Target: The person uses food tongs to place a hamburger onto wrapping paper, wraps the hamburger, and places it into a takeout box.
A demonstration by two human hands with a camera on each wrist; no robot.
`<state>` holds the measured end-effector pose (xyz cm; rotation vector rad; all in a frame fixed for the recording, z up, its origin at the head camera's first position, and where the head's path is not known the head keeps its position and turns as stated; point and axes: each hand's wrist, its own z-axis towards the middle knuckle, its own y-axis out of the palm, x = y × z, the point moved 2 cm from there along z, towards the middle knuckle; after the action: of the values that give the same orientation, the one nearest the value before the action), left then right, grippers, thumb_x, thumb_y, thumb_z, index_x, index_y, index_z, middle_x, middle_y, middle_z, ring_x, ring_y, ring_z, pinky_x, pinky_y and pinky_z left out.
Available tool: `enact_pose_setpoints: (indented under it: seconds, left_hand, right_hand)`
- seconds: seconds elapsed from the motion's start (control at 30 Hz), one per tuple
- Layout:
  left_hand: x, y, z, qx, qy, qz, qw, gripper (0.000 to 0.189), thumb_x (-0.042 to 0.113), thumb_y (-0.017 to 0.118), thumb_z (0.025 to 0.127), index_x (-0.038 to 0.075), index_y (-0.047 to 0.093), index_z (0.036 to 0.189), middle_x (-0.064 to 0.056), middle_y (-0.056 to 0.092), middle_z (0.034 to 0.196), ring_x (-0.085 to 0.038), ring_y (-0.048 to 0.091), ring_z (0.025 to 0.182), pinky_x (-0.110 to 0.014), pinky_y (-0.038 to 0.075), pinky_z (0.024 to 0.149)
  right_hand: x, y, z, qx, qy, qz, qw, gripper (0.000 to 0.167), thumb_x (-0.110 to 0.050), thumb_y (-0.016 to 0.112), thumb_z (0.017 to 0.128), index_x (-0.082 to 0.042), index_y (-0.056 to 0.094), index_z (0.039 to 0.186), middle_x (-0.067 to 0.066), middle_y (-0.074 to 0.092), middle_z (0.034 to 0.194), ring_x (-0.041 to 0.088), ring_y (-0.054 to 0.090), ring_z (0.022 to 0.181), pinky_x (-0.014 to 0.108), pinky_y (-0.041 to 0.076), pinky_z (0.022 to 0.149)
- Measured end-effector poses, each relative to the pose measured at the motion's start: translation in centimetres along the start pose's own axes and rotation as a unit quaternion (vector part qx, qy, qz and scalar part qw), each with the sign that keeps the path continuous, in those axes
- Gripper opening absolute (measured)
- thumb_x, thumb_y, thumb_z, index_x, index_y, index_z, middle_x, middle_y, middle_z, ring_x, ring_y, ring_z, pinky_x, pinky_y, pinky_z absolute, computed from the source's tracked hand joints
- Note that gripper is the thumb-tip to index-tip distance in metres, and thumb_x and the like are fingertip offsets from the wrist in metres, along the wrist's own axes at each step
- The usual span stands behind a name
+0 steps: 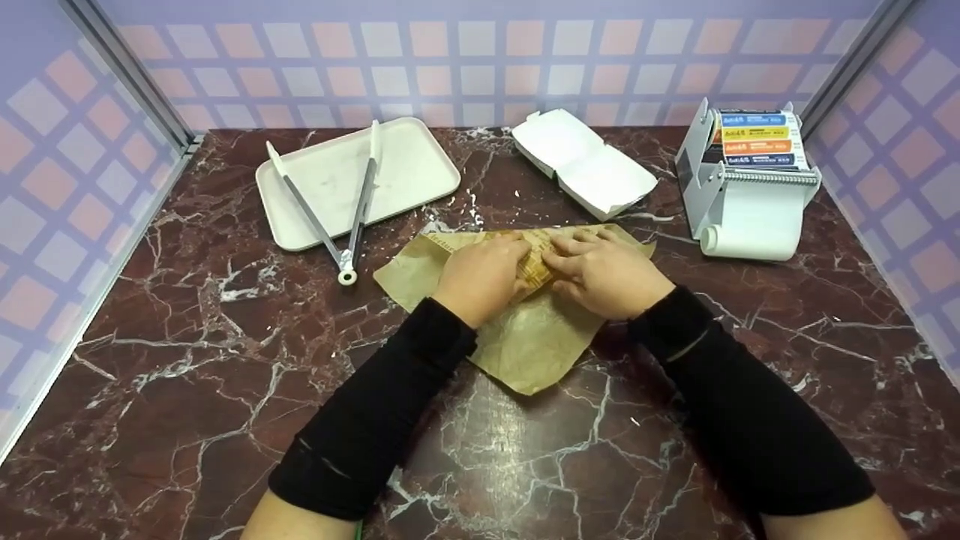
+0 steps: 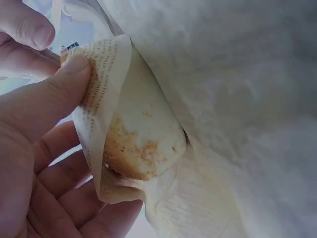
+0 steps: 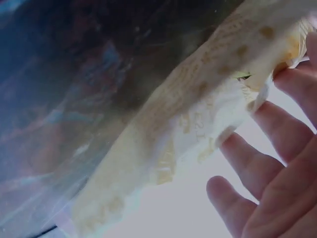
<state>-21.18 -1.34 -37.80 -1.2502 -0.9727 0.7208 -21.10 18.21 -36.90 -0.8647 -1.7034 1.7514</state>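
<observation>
A sheet of brown printed wrapping paper (image 1: 529,352) lies on the table, its far side folded over a bun. Pale with browned patches, the bun (image 2: 143,144) shows inside the fold in the left wrist view. My left hand (image 1: 484,274) holds the folded paper around it, thumb on top and fingers curled below. My right hand (image 1: 611,274) rests on the right part of the fold, fingers extended. In the right wrist view its fingertips (image 3: 233,141) touch the paper edge, where a small green bit (image 3: 241,76) peeks out.
Metal tongs with white tips (image 1: 346,262) lie across a cream tray (image 1: 412,161) at the back left. Behind the paper stands an opened white takeaway box (image 1: 611,176). A label dispenser (image 1: 757,180) with colourful stickers is at the back right. Walls enclose the back and sides.
</observation>
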Motion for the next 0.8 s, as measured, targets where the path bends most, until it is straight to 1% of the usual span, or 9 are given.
enact_pose_setpoints:
  seconds: [0.1, 0.2, 0.27, 0.33, 0.43, 0.47, 0.6, 0.7, 0.8]
  left_hand:
    - [-0.2, 0.0, 0.1, 0.006, 0.007, -0.013, 0.9999, 0.053, 0.034, 0.079, 0.094, 0.014, 0.064, 0.141, -0.007, 0.058, 0.155, -0.030, 0.064, 0.134, -0.046, 0.052, 0.113]
    - [-0.5, 0.0, 0.3, 0.011, 0.012, -0.030, 0.9994, 0.038, 0.032, 0.078, 0.095, 0.015, 0.069, 0.128, -0.005, 0.070, 0.138, -0.028, 0.071, 0.120, -0.045, 0.058, 0.104]
    - [-0.7, -0.1, 0.6, 0.011, 0.010, -0.035, 0.9993, 0.032, 0.030, 0.079, 0.094, 0.016, 0.071, 0.122, -0.003, 0.074, 0.126, -0.026, 0.072, 0.111, -0.044, 0.060, 0.098]
    - [-1.0, -0.2, 1.0, 0.009, 0.004, -0.035, 0.9993, 0.030, 0.029, 0.079, 0.094, 0.016, 0.071, 0.120, -0.002, 0.075, 0.118, -0.026, 0.072, 0.107, -0.043, 0.059, 0.096]
    - [-1.2, -0.4, 1.6, 0.004, -0.003, -0.030, 0.9995, 0.036, 0.029, 0.080, 0.093, 0.015, 0.069, 0.125, -0.003, 0.075, 0.119, -0.027, 0.071, 0.109, -0.044, 0.057, 0.098]
    - [-1.3, -0.4, 1.8, 0.002, -0.005, -0.028, 0.9996, 0.038, 0.030, 0.079, 0.094, 0.015, 0.068, 0.127, -0.004, 0.075, 0.121, -0.028, 0.071, 0.111, -0.045, 0.057, 0.099]
    - [-1.4, -0.3, 1.9, -0.004, -0.013, -0.033, 0.9994, 0.042, 0.031, 0.079, 0.094, 0.015, 0.064, 0.130, -0.006, 0.075, 0.123, -0.030, 0.070, 0.114, -0.047, 0.056, 0.100]
    - [-1.5, -0.2, 1.9, -0.002, -0.020, -0.042, 0.9989, 0.045, 0.030, 0.079, 0.094, 0.015, 0.061, 0.132, -0.008, 0.074, 0.124, -0.031, 0.070, 0.114, -0.048, 0.057, 0.098]
    - [-1.4, -0.2, 1.8, 0.006, -0.022, -0.047, 0.9986, 0.043, 0.029, 0.080, 0.094, 0.015, 0.060, 0.128, -0.008, 0.074, 0.118, -0.030, 0.070, 0.110, -0.048, 0.058, 0.092]
  right_hand:
    - [-0.6, -0.7, -0.3, 0.041, -0.031, 0.006, 0.9987, 0.048, -0.034, 0.071, 0.099, -0.013, 0.067, 0.142, 0.014, 0.050, 0.160, 0.039, 0.047, 0.149, 0.060, 0.029, 0.127]
    - [-1.4, -1.2, -0.5, 0.073, -0.088, 0.027, 0.9931, 0.039, -0.032, 0.077, 0.095, -0.010, 0.075, 0.127, 0.016, 0.063, 0.147, 0.037, 0.060, 0.138, 0.058, 0.040, 0.122]
    - [-1.8, -1.4, -0.6, 0.070, -0.122, 0.044, 0.9891, 0.035, -0.033, 0.080, 0.092, -0.010, 0.079, 0.119, 0.014, 0.072, 0.135, 0.033, 0.069, 0.127, 0.055, 0.048, 0.116]
    - [-2.1, -1.3, -0.7, 0.051, -0.136, 0.060, 0.9875, 0.037, -0.039, 0.082, 0.090, -0.010, 0.080, 0.114, 0.011, 0.077, 0.126, 0.029, 0.074, 0.116, 0.050, 0.055, 0.108]
    - [-2.2, -0.9, -0.8, 0.004, -0.117, 0.080, 0.9900, 0.051, -0.051, 0.085, 0.083, -0.012, 0.080, 0.115, 0.006, 0.078, 0.122, 0.025, 0.075, 0.110, 0.045, 0.058, 0.103]
    - [-2.2, -0.7, -0.9, -0.014, -0.102, 0.085, 0.9910, 0.055, -0.053, 0.087, 0.080, -0.013, 0.079, 0.117, 0.006, 0.077, 0.125, 0.025, 0.074, 0.113, 0.046, 0.057, 0.104]
    - [-2.5, 0.1, -1.0, -0.072, -0.061, 0.087, 0.9917, 0.057, -0.046, 0.092, 0.074, -0.016, 0.076, 0.119, 0.005, 0.074, 0.124, 0.024, 0.071, 0.111, 0.046, 0.058, 0.102]
    - [-3.0, 0.4, -1.1, -0.088, -0.063, 0.073, 0.9915, 0.055, -0.039, 0.093, 0.074, -0.016, 0.075, 0.121, 0.005, 0.073, 0.123, 0.026, 0.070, 0.111, 0.047, 0.056, 0.103]
    - [-3.5, 0.5, -1.3, -0.093, -0.071, 0.056, 0.9916, 0.058, -0.036, 0.093, 0.073, -0.016, 0.074, 0.124, 0.008, 0.071, 0.132, 0.032, 0.067, 0.122, 0.051, 0.051, 0.111]
